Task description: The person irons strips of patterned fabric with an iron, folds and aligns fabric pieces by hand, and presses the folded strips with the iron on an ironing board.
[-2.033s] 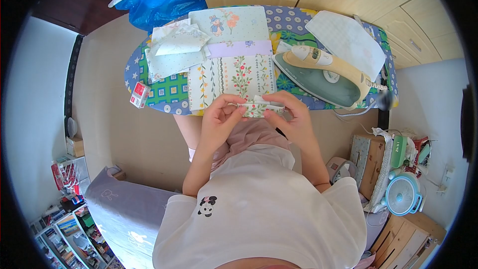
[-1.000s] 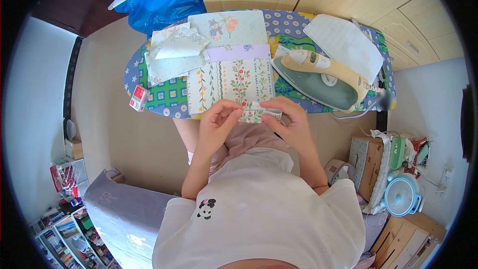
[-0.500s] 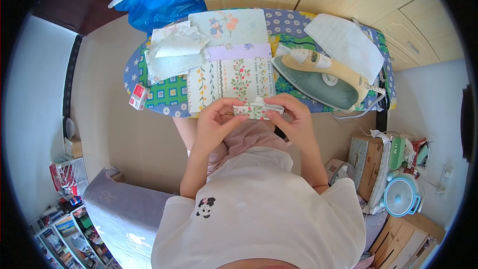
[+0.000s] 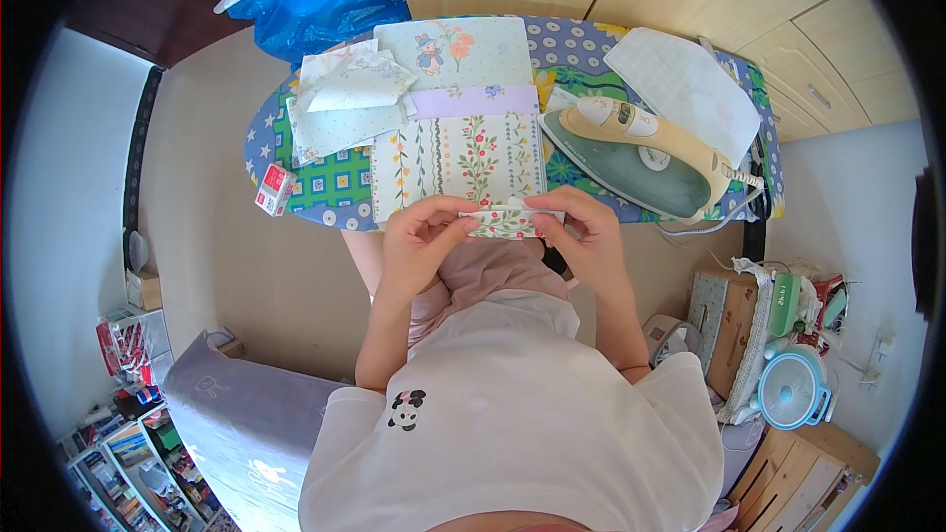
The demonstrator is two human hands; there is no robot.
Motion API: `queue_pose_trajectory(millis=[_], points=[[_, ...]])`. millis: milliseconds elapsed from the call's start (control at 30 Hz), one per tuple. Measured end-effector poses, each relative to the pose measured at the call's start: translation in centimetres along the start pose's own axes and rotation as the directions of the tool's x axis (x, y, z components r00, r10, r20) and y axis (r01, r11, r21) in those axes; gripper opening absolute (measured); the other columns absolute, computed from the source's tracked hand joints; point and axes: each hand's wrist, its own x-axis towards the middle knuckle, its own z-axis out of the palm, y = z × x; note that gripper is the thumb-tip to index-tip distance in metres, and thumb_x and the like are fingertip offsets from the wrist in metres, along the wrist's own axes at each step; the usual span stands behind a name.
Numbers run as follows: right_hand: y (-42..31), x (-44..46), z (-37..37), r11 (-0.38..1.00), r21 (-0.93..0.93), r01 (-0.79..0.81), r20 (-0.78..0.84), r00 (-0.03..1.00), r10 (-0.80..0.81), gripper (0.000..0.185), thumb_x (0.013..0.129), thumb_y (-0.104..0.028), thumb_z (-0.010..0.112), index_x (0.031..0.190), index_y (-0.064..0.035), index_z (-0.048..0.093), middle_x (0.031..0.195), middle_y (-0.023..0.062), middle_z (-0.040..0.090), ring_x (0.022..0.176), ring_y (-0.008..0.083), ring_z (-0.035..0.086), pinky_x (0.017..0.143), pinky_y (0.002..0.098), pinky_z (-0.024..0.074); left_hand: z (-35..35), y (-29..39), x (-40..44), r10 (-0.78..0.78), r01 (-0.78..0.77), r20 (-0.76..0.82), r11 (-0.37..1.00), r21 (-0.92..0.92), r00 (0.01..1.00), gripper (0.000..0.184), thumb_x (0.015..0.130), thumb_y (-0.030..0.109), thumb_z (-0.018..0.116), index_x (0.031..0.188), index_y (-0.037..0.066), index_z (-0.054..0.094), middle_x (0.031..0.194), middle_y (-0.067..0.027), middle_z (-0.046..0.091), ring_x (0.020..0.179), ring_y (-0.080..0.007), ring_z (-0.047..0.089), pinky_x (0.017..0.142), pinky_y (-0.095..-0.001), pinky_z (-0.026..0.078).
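A small folded piece of white fabric with red flowers and green leaves [image 4: 505,226] is stretched between my two hands, in front of the ironing board's near edge. My left hand [image 4: 426,241] pinches its left end between thumb and fingers. At the right end my right hand [image 4: 588,241] grips it the same way. Just beyond them, a flat floral sheet [image 4: 463,163] lies on the patterned ironing board [image 4: 330,180]. Behind that sheet are a lilac strip [image 4: 478,100] and a pale blue sheet with a printed animal figure [image 4: 493,51].
A cream and green iron [image 4: 641,153] lies on the board's right side, its cord trailing off the edge. Behind it is a white cloth [image 4: 680,79]. Loose pale patterned pieces [image 4: 350,99] and a red-and-white box [image 4: 275,189] are at left. A blue fan [image 4: 791,390] stands lower right.
The folded fabric has been drawn straighter and flatter between my hands, its flap now lower along the top edge. Both hands have shifted only slightly. Things on the board stay put.
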Motion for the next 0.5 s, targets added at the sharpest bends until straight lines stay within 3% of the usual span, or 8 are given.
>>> queue_pose_trajectory(millis=[67, 133, 233, 333, 433, 500], points=[[0.2, 0.0, 0.0, 1.000, 0.007, 0.015, -0.003, 1.000, -0.015, 0.021, 0.081, 0.003, 0.061, 0.101, 0.0005, 0.064, 0.091, 0.0077, 0.063, 0.078, 0.0108, 0.059, 0.060, 0.0210, 0.0454, 0.0, 0.1, 0.0, 0.009, -0.009, -0.005, 1.000, -0.007, 1.000, 0.017, 0.083, -0.004, 0.061, 0.100, -0.002, 0.062, 0.090, -0.0098, 0.067, 0.081, -0.0103, 0.063, 0.068, -0.0214, 0.052], [0.4, 0.0, -0.1, 0.998, 0.010, 0.057, 0.008, 0.998, -0.057, 0.022, 0.082, 0.007, 0.059, 0.103, 0.0024, 0.064, 0.088, 0.0067, 0.057, 0.065, 0.0073, 0.050, 0.055, 0.0192, 0.0399, 0.0, 0.2, 0.0, 0.005, -0.005, 0.003, 1.000, 0.013, 1.000, 0.017, 0.083, -0.004, 0.061, 0.100, -0.002, 0.062, 0.088, -0.0093, 0.067, 0.080, -0.0101, 0.063, 0.068, -0.0211, 0.051], [0.1, 0.0, -0.2, 1.000, -0.016, 0.014, 0.018, 1.000, -0.014, 0.020, 0.082, 0.003, 0.061, 0.101, 0.0005, 0.064, 0.091, 0.0075, 0.062, 0.078, 0.0107, 0.058, 0.061, 0.0210, 0.0456, -0.3, 0.1, 0.0, -0.016, 0.016, 0.032, 1.000, 0.001, 0.999, 0.020, 0.082, -0.005, 0.062, 0.102, -0.002, 0.061, 0.090, -0.0093, 0.066, 0.081, -0.0102, 0.062, 0.070, -0.0220, 0.052], [0.2, 0.0, -0.1, 1.000, 0.010, -0.001, 0.029, 1.000, 0.001, 0.020, 0.083, 0.002, 0.060, 0.102, 0.0003, 0.064, 0.091, 0.0071, 0.062, 0.077, 0.0101, 0.058, 0.061, 0.0208, 0.0453, 0.4, 0.7, 0.0, -0.010, 0.016, 0.078, 0.997, -0.076, 0.997, 0.027, 0.078, -0.007, 0.065, 0.104, -0.001, 0.060, 0.095, -0.0083, 0.065, 0.088, -0.0114, 0.061, 0.076, -0.0239, 0.051], [0.6, -0.1, 0.2, 0.999, 0.047, 0.009, 0.024, 1.000, -0.010, 0.019, 0.084, 0.002, 0.059, 0.102, 0.0002, 0.063, 0.091, 0.0062, 0.061, 0.077, 0.0094, 0.057, 0.060, 0.0209, 0.0448, 0.9, 0.9, 0.1, 0.081, -0.079, 0.157, 0.997, -0.017, 0.984, 0.034, 0.074, -0.008, 0.068, 0.106, -0.001, 0.059, 0.102, -0.0069, 0.062, 0.096, -0.0126, 0.058, 0.082, -0.0258, 0.050], [0.5, -0.1, 0.1, 0.999, 0.035, 0.003, 0.023, 1.000, -0.003, 0.019, 0.085, 0.002, 0.058, 0.102, 0.0002, 0.063, 0.091, 0.0058, 0.060, 0.077, 0.0096, 0.057, 0.061, 0.0210, 0.0453, 0.8, 0.5, 0.0, 0.033, -0.032, 0.158, 0.999, -0.009, 0.987, 0.039, 0.070, -0.009, 0.070, 0.107, -0.001, 0.059, 0.103, -0.0070, 0.061, 0.098, -0.0130, 0.057, 0.083, -0.0259, 0.048]])
